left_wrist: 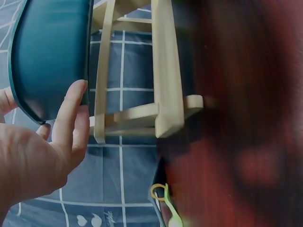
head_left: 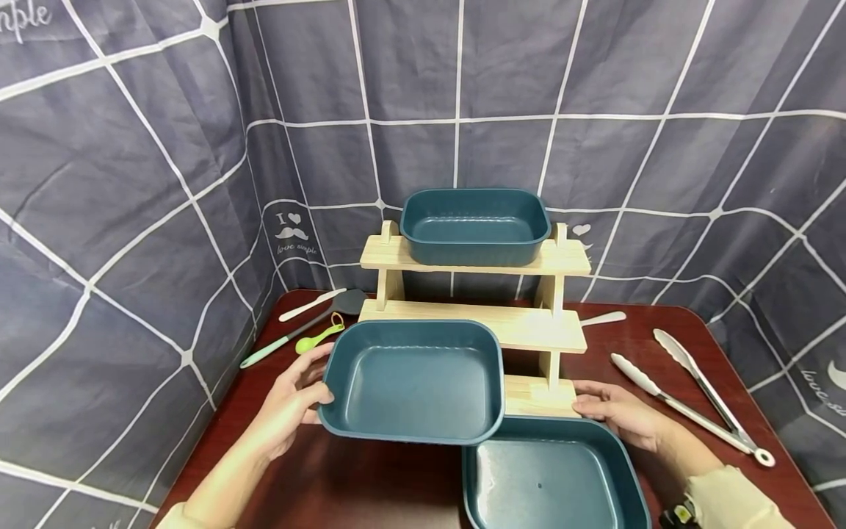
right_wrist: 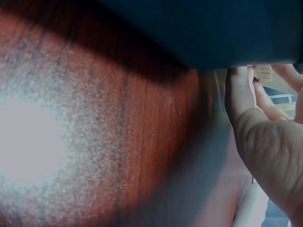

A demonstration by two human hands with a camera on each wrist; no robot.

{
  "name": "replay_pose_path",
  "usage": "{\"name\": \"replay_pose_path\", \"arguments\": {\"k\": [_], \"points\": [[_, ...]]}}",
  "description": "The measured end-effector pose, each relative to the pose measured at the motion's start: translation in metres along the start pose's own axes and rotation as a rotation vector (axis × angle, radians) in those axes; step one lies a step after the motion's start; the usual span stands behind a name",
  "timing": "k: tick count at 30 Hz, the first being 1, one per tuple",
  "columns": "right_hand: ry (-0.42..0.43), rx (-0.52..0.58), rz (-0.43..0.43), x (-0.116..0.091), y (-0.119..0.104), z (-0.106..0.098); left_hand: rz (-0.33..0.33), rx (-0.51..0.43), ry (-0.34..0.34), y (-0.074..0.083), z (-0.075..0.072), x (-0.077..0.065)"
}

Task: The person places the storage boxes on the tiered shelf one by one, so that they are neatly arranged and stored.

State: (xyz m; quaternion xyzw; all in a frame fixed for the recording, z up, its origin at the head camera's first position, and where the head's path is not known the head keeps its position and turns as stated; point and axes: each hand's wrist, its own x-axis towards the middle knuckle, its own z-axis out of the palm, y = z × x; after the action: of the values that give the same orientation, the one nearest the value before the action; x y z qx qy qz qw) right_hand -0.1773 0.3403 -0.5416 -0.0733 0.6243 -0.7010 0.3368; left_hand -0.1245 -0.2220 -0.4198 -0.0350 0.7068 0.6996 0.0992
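Three blue bins, one wooden stand, two hands

Item one, front bin point(head_left: 416, 382): raised before the wooden stand point(head_left: 529, 329), left of centre from where I stood. The left hand point(head_left: 291, 400) grasped its left end, thumb over the rim and fingers beneath.

Item two, lower bin point(head_left: 548, 485): nearer the person and to the right, its far left corner overlapped by the front bin. The right hand point(head_left: 621, 415) gripped the rim at its far right corner, beside the bottom shelf; the wrist view showed this bin above the desk point(head_left: 357, 485).

Item three, top bin point(head_left: 476, 253): upright on the highest of three shelves.

Sundries on the desk: at left, a white utensil point(head_left: 311, 305), a grey-headed turner point(head_left: 349, 301) and a green measuring spoon point(head_left: 317, 339) with a ring; at right, spread tongs point(head_left: 694, 422) and a pale handle point(head_left: 606, 318) behind the stand.

Backdrop: grey cloth point(head_left: 502, 162), white grid lines.
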Motion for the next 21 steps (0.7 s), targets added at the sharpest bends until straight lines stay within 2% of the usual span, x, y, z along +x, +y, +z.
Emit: {"name": "replay_pose_path", "arguments": {"k": [7,21], "points": [[0.002,0.009,-0.002,0.001,0.002,0.000,0.013,0.016,-0.042,0.015,0.014,0.019],[-0.009,-0.010,-0.030,-0.001,-0.001,0.003,0.007,0.036,-0.046,0.031,0.045,0.056]]}}
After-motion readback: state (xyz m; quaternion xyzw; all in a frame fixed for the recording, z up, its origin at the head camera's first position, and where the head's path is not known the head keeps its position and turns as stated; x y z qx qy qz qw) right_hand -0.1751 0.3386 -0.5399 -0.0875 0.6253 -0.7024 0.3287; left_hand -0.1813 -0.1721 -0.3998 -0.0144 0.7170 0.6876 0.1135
